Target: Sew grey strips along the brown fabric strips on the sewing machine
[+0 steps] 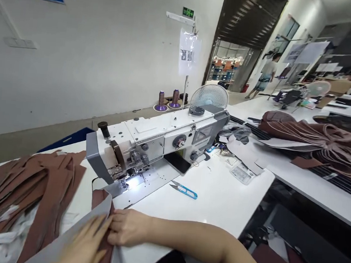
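A brown leather-like piece (98, 199) with a grey backing (62, 236) lies at the front of the table, its far end close to the needle area of a white sewing machine (150, 135). My left hand (84, 240), smeared by motion, rests over the grey side with fingers stretched out. Beside it, my right hand (127, 227) has its fingers curled and pressed together on the brown edge. The two hands nearly touch. Blue thread snips (184, 189) lie on the tabletop beyond my right forearm.
Stacked brown strips (45, 181) cover the left side. Behind the machine stand thread cones (161, 99) and a fan (209, 95). A dark phone (177, 163) lies by the machine's bed. Bundled brown pieces (316, 137) fill the right table. A person (266, 74) stands farther back.
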Demonstrator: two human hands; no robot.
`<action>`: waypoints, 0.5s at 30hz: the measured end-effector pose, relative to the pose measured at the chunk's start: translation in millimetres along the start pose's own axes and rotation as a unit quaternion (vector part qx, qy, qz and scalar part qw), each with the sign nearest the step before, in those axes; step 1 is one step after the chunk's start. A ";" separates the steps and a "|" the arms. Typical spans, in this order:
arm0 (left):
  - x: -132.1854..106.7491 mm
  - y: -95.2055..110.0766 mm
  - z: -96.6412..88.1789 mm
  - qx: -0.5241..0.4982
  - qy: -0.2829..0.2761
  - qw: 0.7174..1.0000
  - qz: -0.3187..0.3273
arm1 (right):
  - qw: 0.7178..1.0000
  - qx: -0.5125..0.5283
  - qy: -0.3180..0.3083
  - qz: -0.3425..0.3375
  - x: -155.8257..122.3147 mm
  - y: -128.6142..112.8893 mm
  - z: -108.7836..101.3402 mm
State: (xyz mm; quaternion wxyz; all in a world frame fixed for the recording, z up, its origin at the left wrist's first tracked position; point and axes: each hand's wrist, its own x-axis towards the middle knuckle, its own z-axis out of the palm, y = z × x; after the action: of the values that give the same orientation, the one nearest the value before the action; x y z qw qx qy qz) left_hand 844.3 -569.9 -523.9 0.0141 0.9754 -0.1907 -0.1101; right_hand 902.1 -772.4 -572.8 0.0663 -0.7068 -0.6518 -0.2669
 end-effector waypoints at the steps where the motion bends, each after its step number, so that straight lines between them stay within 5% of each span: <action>1: 3.9 17.7 7.0 -0.004 0.010 1.000 -0.010 | 1.000 -0.001 0.003 -0.001 0.3 0.3 2.8; 4: 18.8 45.7 31.6 -0.052 0.100 0.992 -0.062 | 1.000 0.002 0.013 -0.011 1.0 1.3 7.8; 9: 26.1 24.8 72.8 -0.169 0.231 0.953 -0.104 | 0.999 0.030 0.010 -0.018 -0.3 7.5 -0.5; 12: 15.4 4.0 78.7 -0.162 0.248 0.948 -0.113 | 0.998 0.048 0.000 -0.031 1.7 9.7 -10.1; 15: 24.8 -12.9 68.3 -0.098 0.200 0.965 -0.137 | 0.997 0.063 -0.017 -0.037 7.2 15.2 -18.9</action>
State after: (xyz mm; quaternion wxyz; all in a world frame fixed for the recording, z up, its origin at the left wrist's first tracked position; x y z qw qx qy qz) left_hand 856.4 -566.3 -596.6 0.1321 0.9882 -0.0366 0.0677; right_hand 911.3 -776.5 -549.5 0.0901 -0.6809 -0.6942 -0.2152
